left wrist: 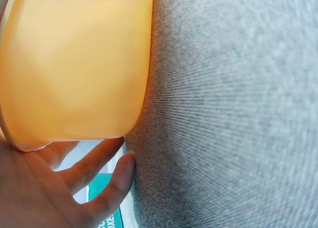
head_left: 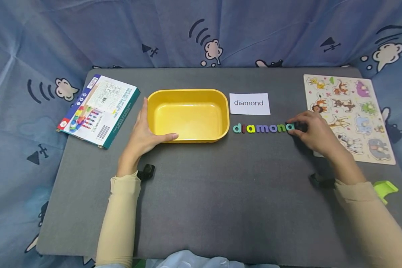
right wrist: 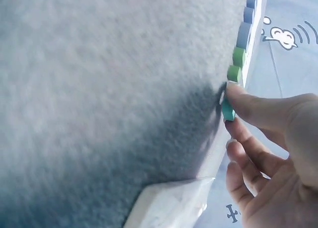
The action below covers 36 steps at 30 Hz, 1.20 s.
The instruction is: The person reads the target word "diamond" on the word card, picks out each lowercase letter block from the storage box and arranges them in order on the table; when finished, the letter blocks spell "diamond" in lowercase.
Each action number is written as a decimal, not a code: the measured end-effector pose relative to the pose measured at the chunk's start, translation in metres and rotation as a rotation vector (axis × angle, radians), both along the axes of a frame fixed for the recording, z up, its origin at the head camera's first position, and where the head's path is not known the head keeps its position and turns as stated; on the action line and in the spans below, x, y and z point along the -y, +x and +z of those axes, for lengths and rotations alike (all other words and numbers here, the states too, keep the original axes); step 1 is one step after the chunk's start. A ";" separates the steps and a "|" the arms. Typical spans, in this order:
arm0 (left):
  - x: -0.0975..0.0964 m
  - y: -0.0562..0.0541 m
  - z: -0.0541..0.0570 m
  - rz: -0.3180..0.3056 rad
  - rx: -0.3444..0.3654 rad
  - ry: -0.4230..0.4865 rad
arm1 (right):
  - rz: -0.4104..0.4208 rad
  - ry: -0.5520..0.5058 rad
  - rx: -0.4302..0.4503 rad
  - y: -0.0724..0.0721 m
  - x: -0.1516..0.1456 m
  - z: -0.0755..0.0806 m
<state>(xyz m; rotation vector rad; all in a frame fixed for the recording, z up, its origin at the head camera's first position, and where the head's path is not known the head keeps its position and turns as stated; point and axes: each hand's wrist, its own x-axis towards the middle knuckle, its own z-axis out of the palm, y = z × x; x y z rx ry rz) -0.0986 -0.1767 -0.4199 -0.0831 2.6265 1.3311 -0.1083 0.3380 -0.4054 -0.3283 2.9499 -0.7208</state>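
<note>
My left hand (head_left: 142, 134) grips the left end of a yellow plastic tray (head_left: 187, 140), thumb along the front rim and fingers against its end wall. In the left wrist view the tray's side (left wrist: 74, 64) fills the upper left. My right hand (head_left: 316, 134) pinches a teal letter (right wrist: 228, 110) between thumb and fingertips, low at the grey tabletop. That letter is at the right end of a row of colourful letters (head_left: 262, 128), right beside a green n (head_left: 281, 128); fingers cover part of it. Above the row lies a white card (head_left: 249, 104) printed "diamond".
A boxed toy set (head_left: 98, 109) lies at the back left. An animal puzzle board (head_left: 351, 119) lies at the right, partly under the right hand and forearm. A bright green curved piece (head_left: 385, 190) sits by the right sleeve. A patterned blue curtain (head_left: 174, 33) hangs behind the table.
</note>
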 end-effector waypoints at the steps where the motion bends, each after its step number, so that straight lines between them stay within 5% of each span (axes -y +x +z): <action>1: 0.000 0.000 0.001 0.001 0.003 0.000 | 0.000 0.002 -0.002 0.000 0.000 -0.001; 26: -0.001 -0.001 0.001 -0.008 0.010 -0.018 | -0.079 0.036 0.072 0.002 0.006 -0.002; 36: 0.002 -0.003 0.004 -0.042 -0.033 -0.119 | -0.146 -0.090 -0.144 0.008 0.032 0.000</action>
